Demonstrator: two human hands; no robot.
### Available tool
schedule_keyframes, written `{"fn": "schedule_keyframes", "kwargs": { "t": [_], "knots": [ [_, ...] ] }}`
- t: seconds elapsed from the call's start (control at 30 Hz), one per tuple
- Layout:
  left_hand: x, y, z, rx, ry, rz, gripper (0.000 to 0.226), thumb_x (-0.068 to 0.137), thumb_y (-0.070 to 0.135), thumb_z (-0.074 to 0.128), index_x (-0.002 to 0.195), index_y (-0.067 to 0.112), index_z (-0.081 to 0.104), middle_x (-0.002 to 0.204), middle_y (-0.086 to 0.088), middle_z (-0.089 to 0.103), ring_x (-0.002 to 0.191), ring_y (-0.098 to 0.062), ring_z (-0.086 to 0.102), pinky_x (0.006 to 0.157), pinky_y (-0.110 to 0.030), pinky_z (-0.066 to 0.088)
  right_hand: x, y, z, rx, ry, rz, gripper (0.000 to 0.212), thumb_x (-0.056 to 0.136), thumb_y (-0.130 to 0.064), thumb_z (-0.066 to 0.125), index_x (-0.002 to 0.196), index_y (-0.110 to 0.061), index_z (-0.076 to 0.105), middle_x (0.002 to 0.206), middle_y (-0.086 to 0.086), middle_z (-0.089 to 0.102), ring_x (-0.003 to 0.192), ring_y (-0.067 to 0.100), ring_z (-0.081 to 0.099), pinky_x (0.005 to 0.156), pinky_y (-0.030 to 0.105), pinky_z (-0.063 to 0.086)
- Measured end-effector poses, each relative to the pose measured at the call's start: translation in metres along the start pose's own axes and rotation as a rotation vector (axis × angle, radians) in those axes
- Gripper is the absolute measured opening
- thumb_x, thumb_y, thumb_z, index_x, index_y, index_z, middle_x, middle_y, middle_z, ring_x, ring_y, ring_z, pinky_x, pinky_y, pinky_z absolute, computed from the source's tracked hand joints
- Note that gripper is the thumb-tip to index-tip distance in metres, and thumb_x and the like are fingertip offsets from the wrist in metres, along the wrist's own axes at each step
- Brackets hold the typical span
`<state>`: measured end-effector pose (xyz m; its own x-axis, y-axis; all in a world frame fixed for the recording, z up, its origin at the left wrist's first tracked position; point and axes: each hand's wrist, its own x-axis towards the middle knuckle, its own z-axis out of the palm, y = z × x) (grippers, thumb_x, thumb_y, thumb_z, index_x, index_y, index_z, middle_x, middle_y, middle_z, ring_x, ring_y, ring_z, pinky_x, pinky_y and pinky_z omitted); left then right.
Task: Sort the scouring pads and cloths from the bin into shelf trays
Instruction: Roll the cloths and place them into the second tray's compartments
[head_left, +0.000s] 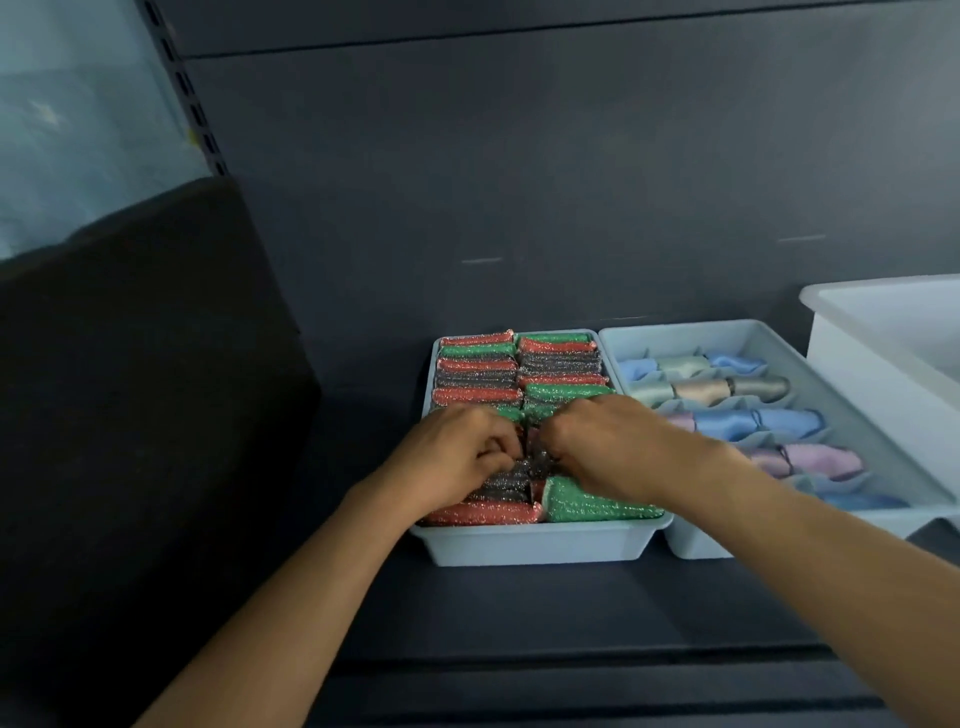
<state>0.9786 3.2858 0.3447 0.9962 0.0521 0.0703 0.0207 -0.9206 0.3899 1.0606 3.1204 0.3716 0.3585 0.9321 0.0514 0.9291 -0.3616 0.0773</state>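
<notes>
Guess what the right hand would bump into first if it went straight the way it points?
Probably the left hand, just past the dark scouring pad that the right hand seems to hold; depth is unclear.

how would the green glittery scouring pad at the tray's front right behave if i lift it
Probably soft and squashy: the green glittery scouring pad looks puffy with rounded edges. Likely light, and grippy rather than slippery, given its sparkly mesh.
</notes>
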Motion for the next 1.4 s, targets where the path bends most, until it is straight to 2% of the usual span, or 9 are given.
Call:
{"fn": "schedule_keyframes", "kwargs": {
  "t": [0.13, 0.2, 0.33, 0.5, 0.7, 0.9, 1.07, 1.27, 1.4],
  "knots": [
    [-0.017, -0.002, -0.002, -0.124, 0.112, -0.045, 0.038, 0.094, 0.046, 0.052, 0.125, 0.028, 0.062, 0.125, 0.016, 0.054, 0.118, -0.002, 0.048, 0.101, -0.024, 0.037, -0.005, 0.020, -0.008, 0.227, -0.048, 0.070, 0.013, 0.088, -0.025, 0.066, 0.099, -0.019, 0.068, 0.096, -0.003, 0.069, 0.085, 0.013, 0.059, 0.075, 0.026, 0.044],
    [-0.026, 0.007, 0.006, 0.001, -0.067, -0.049, 0.061, 0.097, 0.057, 0.027, 0.151, 0.029, 0.031, 0.156, 0.018, 0.024, 0.145, -0.003, 0.018, 0.119, -0.028, 0.014, -0.015, 0.022, -0.007, 0.251, -0.058, 0.108, 0.025, 0.087, -0.032, 0.068, 0.111, -0.023, 0.067, 0.101, -0.006, 0.069, 0.090, 0.012, 0.059, 0.073, 0.023, 0.039],
    [-0.030, 0.011, 0.021, 0.261, -0.226, -0.056, 0.062, 0.100, 0.054, 0.006, 0.153, 0.029, -0.014, 0.158, 0.015, -0.023, 0.143, 0.002, -0.024, 0.120, -0.034, -0.014, -0.015, 0.015, -0.004, 0.212, -0.003, 0.098, 0.024, 0.091, -0.023, 0.063, 0.115, -0.021, 0.066, 0.110, -0.004, 0.069, 0.104, 0.017, 0.061, 0.080, 0.023, 0.038],
    [-0.031, 0.010, 0.025, 0.244, -0.168, -0.102, 0.064, 0.099, 0.057, 0.007, 0.154, 0.030, -0.010, 0.160, 0.016, -0.019, 0.144, 0.003, -0.022, 0.122, -0.035, -0.011, -0.011, 0.010, -0.007, 0.056, 0.031, 0.054, 0.018, 0.088, -0.014, 0.058, 0.103, -0.021, 0.067, 0.104, 0.002, 0.068, 0.100, 0.023, 0.062, 0.083, 0.033, 0.048],
    [-0.035, 0.014, 0.015, 0.017, -0.063, -0.136, 0.062, 0.100, 0.056, 0.028, 0.155, 0.035, 0.010, 0.160, 0.022, -0.001, 0.143, 0.009, -0.007, 0.121, -0.029, -0.009, -0.006, 0.020, -0.002, 0.342, -0.091, 0.099, 0.019, 0.082, -0.020, 0.074, 0.101, -0.018, 0.072, 0.098, -0.005, 0.071, 0.089, 0.009, 0.063, 0.083, 0.025, 0.049],
    [-0.032, 0.016, 0.021, 0.205, -0.116, 0.012, 0.056, 0.102, 0.052, 0.011, 0.154, 0.038, -0.007, 0.158, 0.025, -0.015, 0.143, 0.008, -0.019, 0.122, -0.033, -0.011, -0.032, 0.035, 0.015, 0.433, 0.085, 0.187, 0.012, 0.087, -0.018, 0.067, 0.098, -0.021, 0.073, 0.091, -0.014, 0.057, 0.084, 0.006, 0.055, 0.077, 0.021, 0.042],
    [-0.025, 0.011, 0.024, 0.195, -0.092, 0.029, 0.045, 0.106, 0.041, 0.019, 0.148, 0.033, 0.034, 0.161, 0.022, 0.006, 0.141, 0.011, -0.009, 0.121, -0.027, -0.005, -0.031, 0.045, 0.020, 0.525, 0.127, 0.206, 0.011, 0.087, -0.019, 0.068, 0.095, -0.022, 0.076, 0.088, -0.016, 0.058, 0.083, 0.003, 0.056, 0.078, 0.020, 0.044],
    [-0.023, 0.013, 0.021, 0.080, -0.072, 0.033, 0.047, 0.106, 0.041, 0.025, 0.151, 0.045, 0.017, 0.158, 0.028, 0.002, 0.143, 0.011, -0.003, 0.120, -0.025, -0.002, -0.030, 0.045, 0.023, 0.511, 0.092, 0.141, 0.013, 0.089, -0.016, 0.066, 0.097, -0.018, 0.076, 0.084, -0.020, 0.051, 0.081, -0.003, 0.049, 0.078, 0.020, 0.041],
    [-0.024, 0.011, 0.023, 0.163, -0.099, 0.009, 0.043, 0.106, 0.041, 0.024, 0.148, 0.040, 0.033, 0.158, 0.027, 0.003, 0.146, 0.006, -0.005, 0.123, -0.031, -0.001, -0.038, 0.040, 0.026, 0.483, 0.133, 0.115, 0.027, 0.095, -0.035, 0.055, 0.117, -0.026, 0.068, 0.112, -0.008, 0.061, 0.105, 0.010, 0.052, 0.094, 0.030, 0.044]
  ]
}}
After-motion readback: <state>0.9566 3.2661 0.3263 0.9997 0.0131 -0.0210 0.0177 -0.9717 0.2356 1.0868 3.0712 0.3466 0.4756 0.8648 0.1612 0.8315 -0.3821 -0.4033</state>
